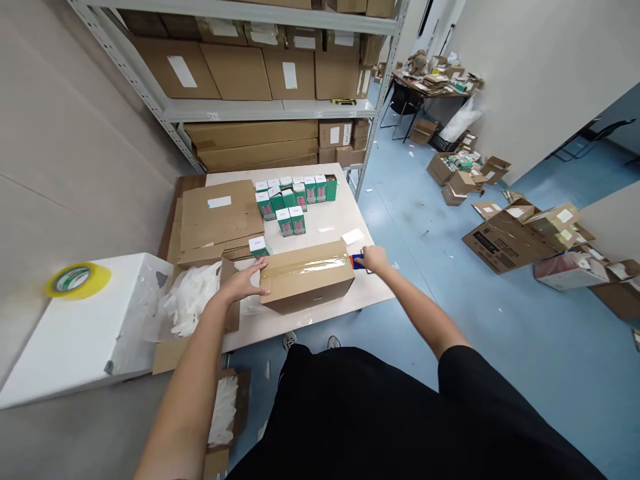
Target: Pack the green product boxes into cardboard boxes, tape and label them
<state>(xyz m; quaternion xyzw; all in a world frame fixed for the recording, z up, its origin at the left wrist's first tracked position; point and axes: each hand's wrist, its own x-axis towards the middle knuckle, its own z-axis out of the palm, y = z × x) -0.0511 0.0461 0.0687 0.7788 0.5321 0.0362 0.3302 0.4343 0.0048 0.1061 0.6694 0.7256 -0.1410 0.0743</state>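
A closed cardboard box [307, 285] lies on the white table [345, 213], with a strip of clear tape along its top seam. My left hand [247, 280] rests open on the box's left end, fingers stretched over the top. My right hand [374, 259] is closed around a red and blue tape dispenser [357, 261] at the box's right end. Several small green and white boxes [293, 197] stand in rows on the table behind.
Flattened cartons [217, 217] lie stacked on the table's left. A yellow tape roll [75, 279] sits on a white block [65, 333]; white bags [193, 297] are piled beside it. Shelving [280, 107] with brown cartons stands behind. Open cartons [505, 237] litter the blue floor at right.
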